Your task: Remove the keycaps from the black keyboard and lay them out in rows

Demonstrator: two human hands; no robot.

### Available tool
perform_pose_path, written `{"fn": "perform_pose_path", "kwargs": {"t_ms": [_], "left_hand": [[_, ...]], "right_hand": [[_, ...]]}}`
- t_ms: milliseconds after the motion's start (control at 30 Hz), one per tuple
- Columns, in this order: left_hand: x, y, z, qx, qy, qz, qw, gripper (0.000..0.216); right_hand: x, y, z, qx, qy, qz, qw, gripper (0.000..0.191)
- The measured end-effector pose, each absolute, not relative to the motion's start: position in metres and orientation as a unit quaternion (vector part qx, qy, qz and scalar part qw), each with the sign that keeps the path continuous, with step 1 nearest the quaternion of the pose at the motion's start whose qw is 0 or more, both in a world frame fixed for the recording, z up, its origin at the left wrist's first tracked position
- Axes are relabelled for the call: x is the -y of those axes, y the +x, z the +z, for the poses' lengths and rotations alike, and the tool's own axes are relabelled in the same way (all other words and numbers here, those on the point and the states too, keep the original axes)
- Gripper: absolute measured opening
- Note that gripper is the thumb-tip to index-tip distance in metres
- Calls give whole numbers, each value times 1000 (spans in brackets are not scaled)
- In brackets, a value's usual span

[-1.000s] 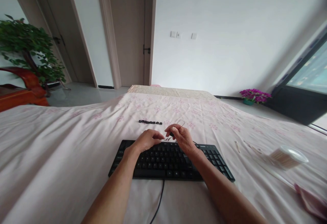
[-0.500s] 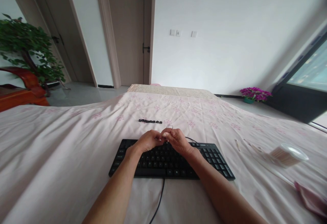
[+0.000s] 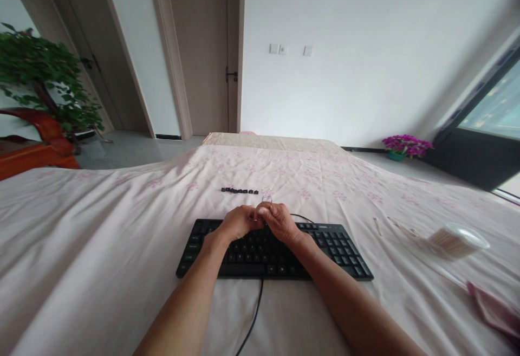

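Note:
A black keyboard (image 3: pixel 254 271) lies on the flowered cloth in front of me. Over its upper middle my two hands meet, fingertips touching. My right hand (image 3: pixel 279 220) is closed on a wire keycap puller (image 3: pixel 267 199), whose thin loop sticks out beyond the fingers. My left hand (image 3: pixel 238 221) has its fingers pressed together against the right fingertips; whatever they pinch is hidden. Beyond the hands, several small black keycaps (image 3: pixel 239 191) form a row on the cloth.
On the right lie cotton swabs (image 3: pixel 402 227), a round clear tub of swabs (image 3: pixel 459 240) and a pink cloth item (image 3: pixel 493 307). A black cable (image 3: pixel 255 321) runs from the keyboard towards me. The pale bedspread-like cloth (image 3: pixel 101 237) has folds.
Both hands stay together over the keyboard, with only a slight shift of the fingers and the wire loop. The view has tilted a little.

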State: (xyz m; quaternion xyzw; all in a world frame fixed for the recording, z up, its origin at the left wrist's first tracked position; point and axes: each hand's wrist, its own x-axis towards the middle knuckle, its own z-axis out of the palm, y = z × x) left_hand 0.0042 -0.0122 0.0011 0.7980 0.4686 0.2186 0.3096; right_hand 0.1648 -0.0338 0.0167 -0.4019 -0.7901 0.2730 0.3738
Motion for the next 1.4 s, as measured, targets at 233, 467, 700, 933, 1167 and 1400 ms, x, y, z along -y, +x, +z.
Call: {"fn": "perform_pose_path", "kwargs": {"t_ms": [233, 467, 700, 933, 1167, 1400], "left_hand": [[15, 8, 5, -460, 802, 224, 308, 14], [18, 8, 10, -458, 805, 221, 307, 15], [18, 10, 8, -402, 817, 268, 315, 18], [15, 12, 3, -373, 803, 323, 335, 19], [7, 8, -7, -386, 739, 383, 398, 28], [-2, 3, -13, -408, 664, 432, 454, 37]], "right_hand": [[32, 161, 14, 742, -415, 307, 429, 46], [36, 165, 9, 771, -416, 259, 407, 44], [41, 167, 5, 756, -410, 233, 454, 41], [43, 168, 8, 712, -388, 228, 539, 44], [46, 170, 16, 744, -432, 103, 500, 33], [36, 177, 24, 781, -506, -13, 365, 34]]}}
